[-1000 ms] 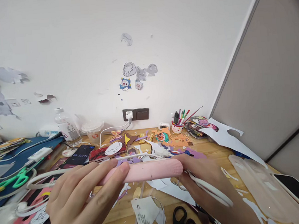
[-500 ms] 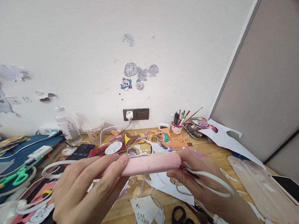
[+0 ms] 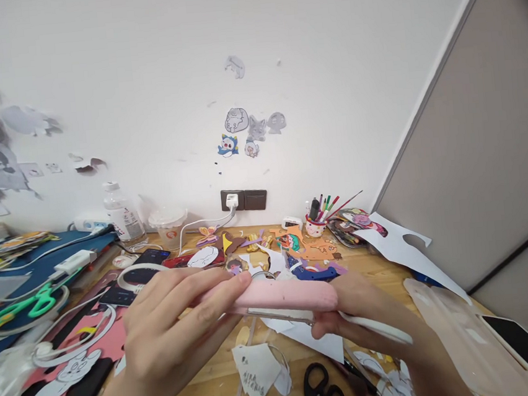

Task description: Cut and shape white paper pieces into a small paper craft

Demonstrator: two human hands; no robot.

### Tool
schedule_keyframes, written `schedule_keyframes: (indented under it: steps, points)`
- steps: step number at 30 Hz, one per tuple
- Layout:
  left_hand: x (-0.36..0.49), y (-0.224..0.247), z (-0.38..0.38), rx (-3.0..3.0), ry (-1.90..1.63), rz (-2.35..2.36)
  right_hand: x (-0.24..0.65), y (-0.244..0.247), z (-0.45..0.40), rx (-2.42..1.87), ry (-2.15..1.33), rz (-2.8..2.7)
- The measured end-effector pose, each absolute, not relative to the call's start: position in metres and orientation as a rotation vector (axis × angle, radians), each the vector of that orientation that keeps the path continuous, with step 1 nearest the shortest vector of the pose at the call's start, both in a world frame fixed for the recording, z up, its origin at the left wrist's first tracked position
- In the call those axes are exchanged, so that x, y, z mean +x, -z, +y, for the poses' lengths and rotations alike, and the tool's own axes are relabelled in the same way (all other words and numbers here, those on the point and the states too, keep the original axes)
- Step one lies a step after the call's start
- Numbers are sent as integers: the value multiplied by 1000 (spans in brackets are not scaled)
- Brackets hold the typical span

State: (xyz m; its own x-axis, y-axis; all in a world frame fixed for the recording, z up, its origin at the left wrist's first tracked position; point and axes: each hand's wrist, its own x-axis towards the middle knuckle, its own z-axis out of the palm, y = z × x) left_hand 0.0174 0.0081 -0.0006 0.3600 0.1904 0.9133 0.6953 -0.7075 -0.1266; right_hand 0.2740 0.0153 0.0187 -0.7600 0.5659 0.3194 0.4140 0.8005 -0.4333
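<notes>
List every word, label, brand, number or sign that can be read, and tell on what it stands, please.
No text can be read surely.
White angular paper scrap: handwriting, too blurred.
Clear plastic bottle with white label: print too small.
Clear plastic cup: orange mark, too small.
Dark rectangular phone: screen marks too blurred.
</notes>
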Motion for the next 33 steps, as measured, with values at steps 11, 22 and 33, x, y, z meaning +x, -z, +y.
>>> schedule_keyframes:
  steps: [11,22,33]
  points:
    - [16,-1,7,-2090,1286,-735,270,-20,14,-887,-418,-2465]
    - [17,3,8,-2083,1318,-778,271,-16,17,-860,-397,-2484]
    - [11,20,37,-2084,1602,-1261,281,12,66,-1070,-877,-1970]
